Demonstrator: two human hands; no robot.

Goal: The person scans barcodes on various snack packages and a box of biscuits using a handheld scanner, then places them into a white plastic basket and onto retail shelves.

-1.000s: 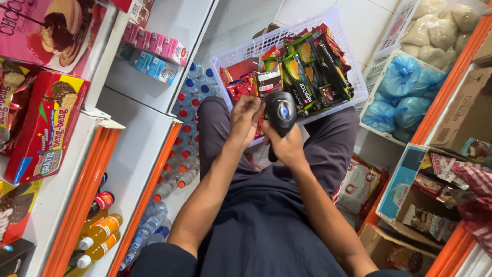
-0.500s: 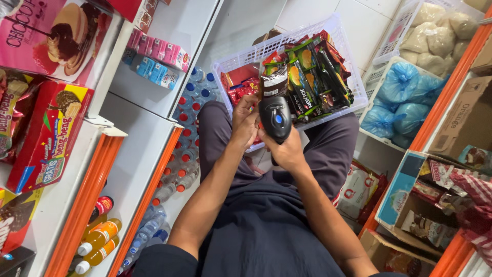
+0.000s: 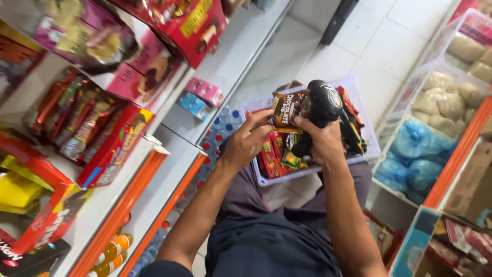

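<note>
My left hand holds up a small brown snack packet by its lower edge. My right hand grips a black handheld scanner by its handle, its head right beside the packet. Both hands are raised above a white plastic basket that rests on my lap and is filled with several red, green and dark snack packets.
White shelves with orange edges stand at left, holding red snack boxes, pink and blue packs and orange bottles. Water bottles lie below. At right are bins of blue bags and pale bagged goods.
Both hands have lifted out of the basket. The left hand now holds a brown packet up beside the scanner. The view has tilted, showing more of the left shelves.
</note>
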